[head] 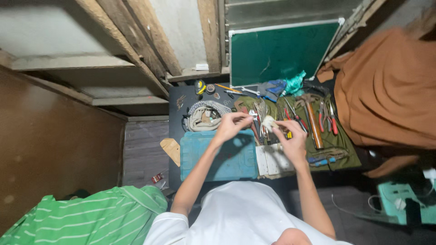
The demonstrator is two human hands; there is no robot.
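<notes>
- The left hand (230, 124) is raised over the desk (175, 97), fingers pinched closed on something too small to make out; it points toward the right hand.
- The right hand (290, 140) has its grip closed on a small pale wad (269, 122), perhaps cloth or paper, held between thumb and fingertips.
- The wad sits between the two hands, just above the middle of the desk, over the row of tools.
- Under the left forearm lies a teal plastic case (218, 159), at the near edge of the desk.
- Just right of the case, under the right wrist, is a white flat box (271, 161).
- Far from the case, a coil of pale strap (204, 115) rests on the dark top.
- On the right, an olive cloth (338, 140) carries a hammer (313, 122) and red-handled pliers (328, 119).
- A green board (277, 52) leans at the far side.
- An orange-brown cloth (386, 86) hangs at the right.
- A green striped garment (91, 213) lies near left.
</notes>
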